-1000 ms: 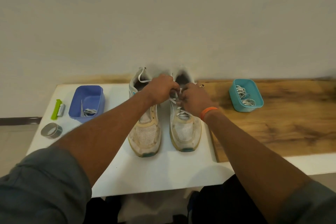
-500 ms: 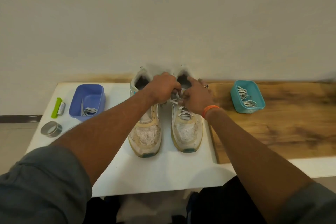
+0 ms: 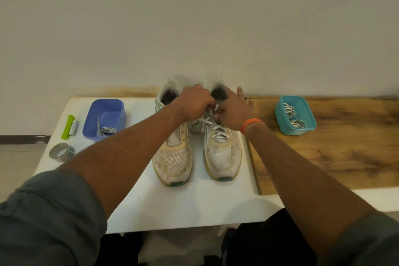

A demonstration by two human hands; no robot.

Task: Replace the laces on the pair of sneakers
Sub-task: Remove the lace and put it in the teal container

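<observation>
Two worn white sneakers stand side by side on the white table [image 3: 190,205], toes toward me. The left sneaker [image 3: 173,157] shows no lace over its tongue. The right sneaker [image 3: 223,153] carries a white lace [image 3: 216,130] crossed through its lower eyelets. My left hand [image 3: 195,102] and my right hand [image 3: 234,112] meet above the right sneaker's upper eyelets, each pinching a part of the lace. The right hand's outer fingers stick out straight toward the wall. An orange band sits on the right wrist.
A purple-blue tub [image 3: 104,117] at the left holds a lace. A teal basket [image 3: 295,115] with coiled laces stands on the wooden board [image 3: 334,157] at the right. A green-and-silver tool [image 3: 70,126] and a grey tape roll [image 3: 61,152] lie near the table's left edge.
Both hands stay at the right sneaker's upper eyelets working the lace. The right hand's fingers have spread out toward the wall. The loose lace loop at the left sneaker's collar is gone.
</observation>
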